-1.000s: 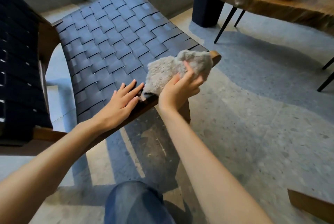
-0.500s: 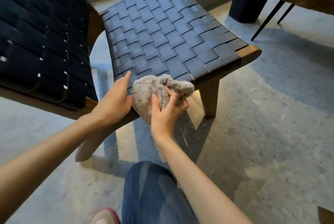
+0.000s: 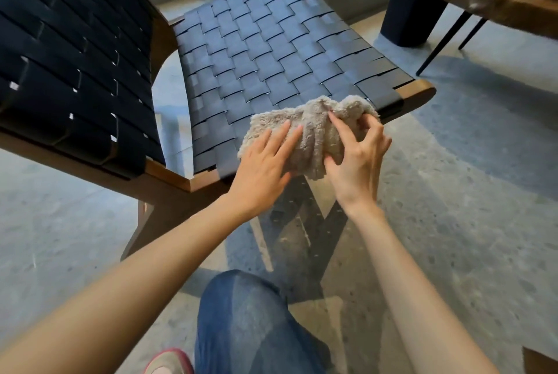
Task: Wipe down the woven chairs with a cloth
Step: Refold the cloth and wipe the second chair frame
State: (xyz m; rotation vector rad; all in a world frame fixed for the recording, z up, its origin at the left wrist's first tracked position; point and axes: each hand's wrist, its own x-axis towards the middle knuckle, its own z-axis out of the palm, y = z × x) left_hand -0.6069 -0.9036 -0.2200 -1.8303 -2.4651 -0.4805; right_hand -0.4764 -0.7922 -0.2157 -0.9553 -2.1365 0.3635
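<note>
While both hands work, the fluffy cloth (image 3: 305, 135) sits bunched at the front edge of the woven chair (image 3: 271, 59).

Half a second ago the left hand (image 3: 259, 171) rested on the seat beside the cloth; now it lies flat on top of the cloth with its fingers spread out. The right hand (image 3: 356, 159) pinches a fold of the cloth between thumb and fingers, as it did before, but the cloth is now pulled wider and sits further right along the seat edge. A knee in blue jeans (image 3: 250, 322) shows below.
</note>
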